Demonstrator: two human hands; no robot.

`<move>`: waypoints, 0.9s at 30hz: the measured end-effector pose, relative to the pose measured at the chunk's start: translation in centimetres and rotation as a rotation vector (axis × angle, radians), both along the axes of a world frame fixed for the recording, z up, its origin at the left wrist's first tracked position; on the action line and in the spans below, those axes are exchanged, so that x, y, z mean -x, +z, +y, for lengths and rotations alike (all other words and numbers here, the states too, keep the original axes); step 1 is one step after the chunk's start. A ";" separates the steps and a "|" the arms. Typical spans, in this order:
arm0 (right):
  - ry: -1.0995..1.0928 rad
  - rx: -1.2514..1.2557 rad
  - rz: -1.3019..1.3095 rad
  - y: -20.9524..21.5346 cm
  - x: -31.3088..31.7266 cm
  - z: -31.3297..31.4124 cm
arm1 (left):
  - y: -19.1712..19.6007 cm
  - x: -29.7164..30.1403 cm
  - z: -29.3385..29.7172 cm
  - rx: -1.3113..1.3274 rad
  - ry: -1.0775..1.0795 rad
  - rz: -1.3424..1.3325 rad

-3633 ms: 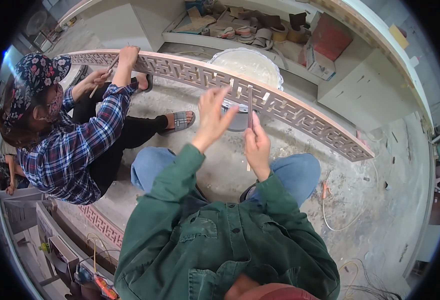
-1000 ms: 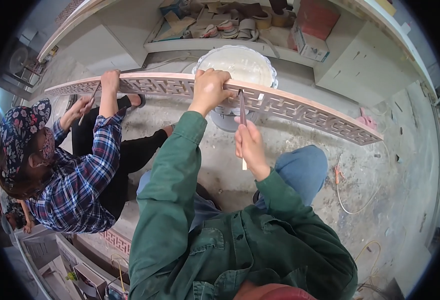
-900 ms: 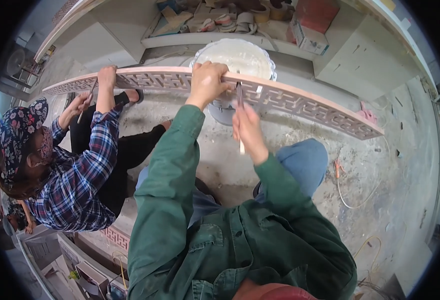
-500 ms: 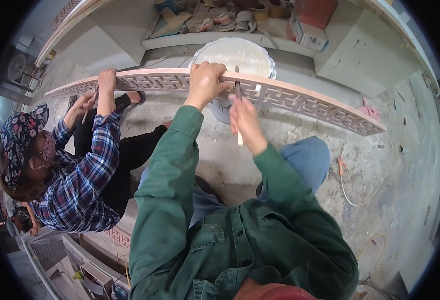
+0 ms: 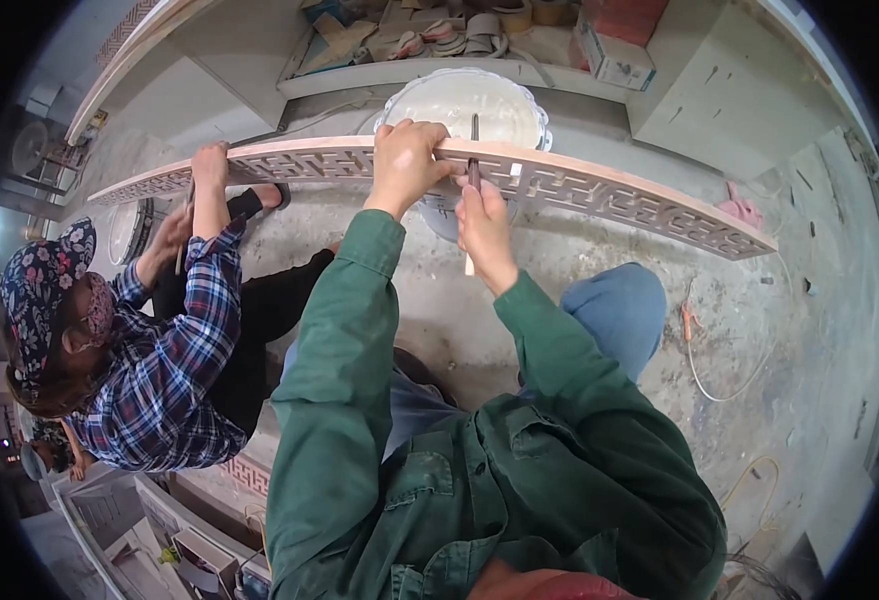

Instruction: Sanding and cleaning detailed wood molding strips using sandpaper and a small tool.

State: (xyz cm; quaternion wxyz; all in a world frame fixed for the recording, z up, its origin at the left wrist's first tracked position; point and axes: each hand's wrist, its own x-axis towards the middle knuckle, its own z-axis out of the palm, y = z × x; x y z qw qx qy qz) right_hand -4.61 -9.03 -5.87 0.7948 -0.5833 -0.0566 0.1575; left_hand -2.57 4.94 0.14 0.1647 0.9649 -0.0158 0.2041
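A long, narrow wooden panel point(image 5: 640, 206) with cut-out fretwork stands on edge across the view in front of me. My left hand point(image 5: 406, 168) is wrapped over its upper edge near the middle. Just to the right, my right hand point(image 5: 487, 230) grips a slim dark file point(image 5: 474, 172) that passes through one of the openings. The file's tip shows beyond the panel, and its pale end sticks out below my fist. Behind the panel, a round bucket point(image 5: 460, 102) with a whitish top stands close to both hands.
At left, a co-worker in a plaid shirt point(image 5: 170, 370) holds the same panel and a thin tool. A low shelf point(image 5: 460, 68) beyond the bucket carries rolls, boxes and tools. An orange-handled tool with a pale cord point(image 5: 688, 322) lies on the floor at right.
My right hand has moved up toward the panel, pushing the file farther through the opening. My left hand keeps its hold on the edge. The co-worker's hand with the tool has shifted slightly.
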 end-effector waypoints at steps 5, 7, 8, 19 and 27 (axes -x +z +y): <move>0.155 -0.031 0.165 0.1 5.0 -3.6 | 0.0 0.6 0.6 -0.027 -0.003 -0.023; 0.221 -0.040 0.210 0.5 3.9 -3.2 | -0.2 0.8 0.9 -0.038 0.007 -0.044; 0.223 -0.079 0.205 0.5 1.9 -2.6 | 0.2 0.5 0.6 -0.046 0.002 -0.043; 0.093 0.193 -0.072 -1.4 1.9 -0.7 | 0.2 0.1 0.0 -0.050 -0.003 -0.027; 0.142 0.120 -0.074 -1.4 4.7 -1.4 | 0.1 0.5 0.5 -0.005 -0.006 0.008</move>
